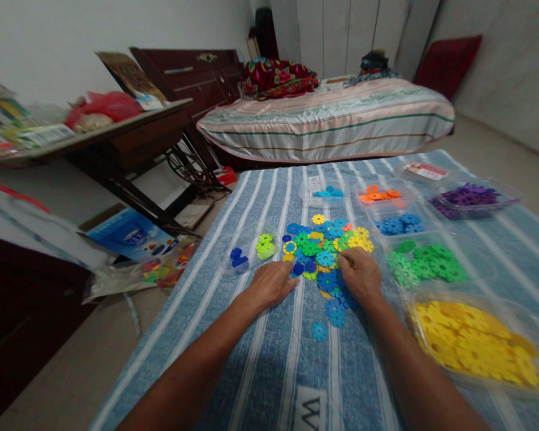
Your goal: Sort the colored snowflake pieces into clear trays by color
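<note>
A mixed pile of plastic snowflake discs (326,257) in blue, green, yellow and other colours lies on the striped cloth. At the pile's left edge is my left hand (272,284), thumb and fingers a little apart, close to some dark blue discs (299,269). My right hand (362,276) rests at the right edge with its fingers curled in; whatever they hold is hidden. Below the pile a single blue disc (319,331) lies apart. To the left, a clear lid-like tray (227,266) carries a few dark blue and lime green discs.
On the right stand clear boxes of yellow discs (476,344), green discs (435,261), blue discs (399,224), orange discs (379,194) and purple discs (469,197). A box with light blue discs (327,192) is at the back. Beyond is a bed (332,123); a sewing table (130,129) stands left.
</note>
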A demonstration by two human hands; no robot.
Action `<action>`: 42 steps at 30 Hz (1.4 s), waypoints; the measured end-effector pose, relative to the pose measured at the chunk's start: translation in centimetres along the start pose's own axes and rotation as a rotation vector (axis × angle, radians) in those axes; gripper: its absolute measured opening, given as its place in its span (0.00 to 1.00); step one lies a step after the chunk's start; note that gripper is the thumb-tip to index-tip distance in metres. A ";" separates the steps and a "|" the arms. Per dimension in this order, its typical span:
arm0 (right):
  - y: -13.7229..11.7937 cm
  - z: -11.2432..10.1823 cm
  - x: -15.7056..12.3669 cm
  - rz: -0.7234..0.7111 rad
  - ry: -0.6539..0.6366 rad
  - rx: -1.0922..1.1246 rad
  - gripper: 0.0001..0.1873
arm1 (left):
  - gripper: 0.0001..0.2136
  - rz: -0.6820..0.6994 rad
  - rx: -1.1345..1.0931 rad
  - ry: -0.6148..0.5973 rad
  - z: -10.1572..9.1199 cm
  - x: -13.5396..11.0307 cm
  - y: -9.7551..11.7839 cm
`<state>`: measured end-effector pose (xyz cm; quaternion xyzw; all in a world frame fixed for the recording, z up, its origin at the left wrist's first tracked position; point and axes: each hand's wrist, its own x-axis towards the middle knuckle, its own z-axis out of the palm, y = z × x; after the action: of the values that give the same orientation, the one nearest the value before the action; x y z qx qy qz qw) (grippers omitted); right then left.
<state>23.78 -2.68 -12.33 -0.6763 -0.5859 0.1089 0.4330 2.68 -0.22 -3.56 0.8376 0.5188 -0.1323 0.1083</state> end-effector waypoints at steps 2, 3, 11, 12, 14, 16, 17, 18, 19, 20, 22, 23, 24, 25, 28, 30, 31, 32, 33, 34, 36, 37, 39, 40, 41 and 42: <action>0.0 0.0 0.0 0.002 -0.001 -0.001 0.14 | 0.12 -0.004 -0.002 -0.008 -0.1 0.0 0.0; 0.0 0.0 0.0 0.002 -0.003 -0.001 0.14 | 0.12 -0.004 -0.001 -0.009 0.0 0.0 0.0; 0.1 0.0 0.1 0.003 -0.012 -0.010 0.14 | 0.12 0.007 0.009 0.008 0.3 0.2 -0.2; 0.1 0.0 0.1 0.004 -0.013 -0.011 0.14 | 0.13 0.009 0.007 0.006 0.3 0.1 -0.1; 0.2 0.0 0.1 0.000 -0.016 -0.005 0.14 | 0.12 0.006 0.006 -0.003 0.2 0.1 -0.1; 0.2 0.0 0.2 -0.005 -0.015 0.001 0.14 | 0.12 0.001 0.003 -0.011 0.1 0.0 0.0; 0.2 0.0 0.2 -0.005 -0.014 0.002 0.14 | 0.12 0.000 0.000 -0.010 0.1 0.0 0.0; 0.2 0.0 0.1 -0.004 -0.013 0.000 0.14 | 0.12 -0.001 -0.004 -0.007 0.1 0.0 0.0; 0.2 0.0 0.1 -0.002 -0.013 -0.003 0.14 | 0.12 0.000 -0.008 -0.003 0.1 0.0 0.0; 0.2 0.0 0.1 -0.001 -0.015 -0.005 0.14 | 0.12 0.001 -0.013 0.003 0.2 0.0 -0.1; 0.2 0.0 0.1 -0.003 -0.014 -0.009 0.14 | 0.12 0.001 -0.021 0.015 0.4 0.1 -0.1; 0.1 0.0 0.1 -0.005 -0.011 -0.012 0.14 | 0.11 0.001 -0.024 0.019 0.4 0.1 -0.2; 0.1 0.0 0.1 -0.007 -0.009 -0.013 0.14 | 0.11 0.003 -0.028 0.021 0.5 0.1 -0.2; 0.1 0.0 0.1 -0.009 -0.008 -0.013 0.14 | 0.11 0.004 -0.031 0.023 0.6 0.1 -0.3; 0.1 -0.1 0.1 -0.008 -0.005 -0.013 0.14 | 0.11 0.002 -0.037 0.019 0.7 0.1 -0.4; 0.1 -0.1 0.2 -0.004 -0.003 -0.013 0.14 | 0.12 -0.001 -0.038 0.017 0.7 0.1 -0.3; 0.0 -0.1 0.2 -0.003 -0.002 -0.013 0.14 | 0.12 -0.003 -0.037 0.016 0.6 0.1 -0.3; 0.0 -0.1 0.2 -0.003 -0.003 -0.011 0.14 | 0.12 -0.006 -0.035 0.017 0.6 0.1 -0.2; 0.0 -0.1 0.2 -0.004 -0.004 -0.010 0.14 | 0.12 -0.008 -0.032 0.018 0.5 0.1 -0.2; 0.0 -0.1 0.2 -0.004 -0.005 -0.010 0.14 | 0.12 -0.011 -0.030 0.019 0.5 0.1 -0.1; 0.1 -0.1 0.2 -0.004 -0.010 -0.010 0.14 | 0.12 -0.019 -0.027 0.019 0.4 0.1 0.0; 0.1 -0.1 0.2 -0.004 -0.012 -0.010 0.14 | 0.12 -0.023 -0.028 0.016 0.4 0.1 0.0; 0.1 -0.1 0.2 -0.005 -0.011 -0.009 0.14 | 0.11 -0.027 -0.033 0.012 0.4 0.1 0.0; 0.1 -0.1 0.2 -0.006 -0.011 -0.006 0.14 | 0.12 -0.027 -0.035 0.013 0.4 0.1 -0.1; 0.2 0.0 0.2 -0.007 -0.011 -0.003 0.14 | 0.12 -0.024 -0.038 0.017 0.5 0.1 -0.1; 0.2 0.0 0.2 -0.007 -0.010 0.000 0.14 | 0.12 -0.019 -0.040 0.022 0.5 0.1 -0.2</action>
<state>23.98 -2.52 -12.36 -0.6737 -0.5904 0.1107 0.4305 2.53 -0.23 -4.09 0.8316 0.5306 -0.1138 0.1178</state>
